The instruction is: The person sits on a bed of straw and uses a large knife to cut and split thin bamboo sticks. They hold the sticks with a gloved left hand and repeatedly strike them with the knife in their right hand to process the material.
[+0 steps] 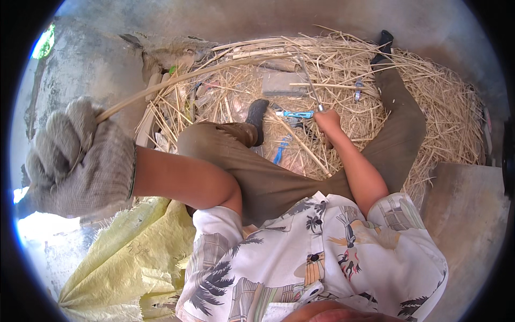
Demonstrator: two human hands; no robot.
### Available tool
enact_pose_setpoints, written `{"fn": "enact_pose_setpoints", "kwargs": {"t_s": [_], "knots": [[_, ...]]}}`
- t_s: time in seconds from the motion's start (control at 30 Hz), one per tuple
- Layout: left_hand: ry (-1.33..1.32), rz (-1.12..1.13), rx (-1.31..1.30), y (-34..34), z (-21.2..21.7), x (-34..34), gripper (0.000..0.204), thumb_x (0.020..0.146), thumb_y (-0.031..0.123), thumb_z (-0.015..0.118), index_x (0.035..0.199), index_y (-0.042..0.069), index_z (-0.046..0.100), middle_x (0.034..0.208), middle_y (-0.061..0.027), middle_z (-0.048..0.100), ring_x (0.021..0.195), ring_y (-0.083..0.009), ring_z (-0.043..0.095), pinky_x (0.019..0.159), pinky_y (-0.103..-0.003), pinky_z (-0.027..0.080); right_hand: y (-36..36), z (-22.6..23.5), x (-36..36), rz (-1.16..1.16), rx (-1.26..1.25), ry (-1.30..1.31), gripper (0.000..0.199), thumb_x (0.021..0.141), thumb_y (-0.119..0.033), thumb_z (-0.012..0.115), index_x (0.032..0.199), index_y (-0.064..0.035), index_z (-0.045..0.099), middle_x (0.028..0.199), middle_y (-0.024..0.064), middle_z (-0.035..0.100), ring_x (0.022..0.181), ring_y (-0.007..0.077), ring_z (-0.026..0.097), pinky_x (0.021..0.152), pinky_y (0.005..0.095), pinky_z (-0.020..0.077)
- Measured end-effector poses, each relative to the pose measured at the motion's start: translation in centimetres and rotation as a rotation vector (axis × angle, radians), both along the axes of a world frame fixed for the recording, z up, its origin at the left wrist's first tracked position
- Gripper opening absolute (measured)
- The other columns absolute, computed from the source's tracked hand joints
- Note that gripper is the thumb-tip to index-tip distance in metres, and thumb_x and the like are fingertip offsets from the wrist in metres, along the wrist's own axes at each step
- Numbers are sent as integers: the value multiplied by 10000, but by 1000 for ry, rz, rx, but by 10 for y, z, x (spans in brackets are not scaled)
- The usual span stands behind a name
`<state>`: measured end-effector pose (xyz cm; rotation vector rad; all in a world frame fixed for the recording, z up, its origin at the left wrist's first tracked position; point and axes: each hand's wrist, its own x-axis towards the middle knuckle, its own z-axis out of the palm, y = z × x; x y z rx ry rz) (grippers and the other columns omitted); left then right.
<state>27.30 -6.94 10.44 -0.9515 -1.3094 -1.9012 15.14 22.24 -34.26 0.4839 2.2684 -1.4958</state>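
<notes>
My left hand (80, 155), in a grey knitted glove, is raised at the far left and closed around one end of a long tan bamboo strip (177, 80). The strip arches across the upper part of the view, its far end lying over the pile near the tip of a knife. My bare right hand (328, 124) grips that knife by its handle, which the fingers mostly hide. Its narrow metal blade (311, 80) points away from me and tilts slightly left. Just left of the right hand lies a blue tool with a pale tip (298, 114).
Shavings and split strips (440, 102) cover the floor around my outstretched legs. A grey block (284, 84) sits among them, with a blue strip (280, 150) nearer me. A yellow woven sack (129, 257) lies at lower left, a board (464, 209) at right. Walls stand close behind the pile.
</notes>
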Motion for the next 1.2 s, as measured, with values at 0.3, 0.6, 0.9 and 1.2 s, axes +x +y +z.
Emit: {"fn": "enact_pose_setpoints", "kwargs": {"t_s": [0.3,0.6,0.9,1.2], "knots": [[-195,307,71,51,-75,-133,793,833,893,401,458,196,339,429,42,268,369,-120,240,381,-273,178,-13,27,4,-45,-252,23,229,801,-166,682,655,-21,580,517,27,490,378,130,440,354,327,321],[-330,318,160,44,-88,-160,792,842,866,446,504,186,224,448,19,210,418,-139,148,411,-300,131,-35,37,35,42,-342,320,319,861,-189,652,601,-59,522,495,23,488,355,119,437,343,319,341],[-366,444,218,43,-92,-153,776,835,868,460,530,189,240,469,26,216,428,-145,179,420,-310,148,-25,83,39,183,-204,145,298,824,-184,669,614,-9,552,528,40,520,510,138,518,515,368,409],[-353,374,285,46,-87,-159,759,854,851,456,533,182,294,459,19,260,402,-145,225,401,-302,181,-32,50,47,171,-110,183,263,814,-211,687,657,-13,613,550,51,559,498,148,502,514,360,396]]}}
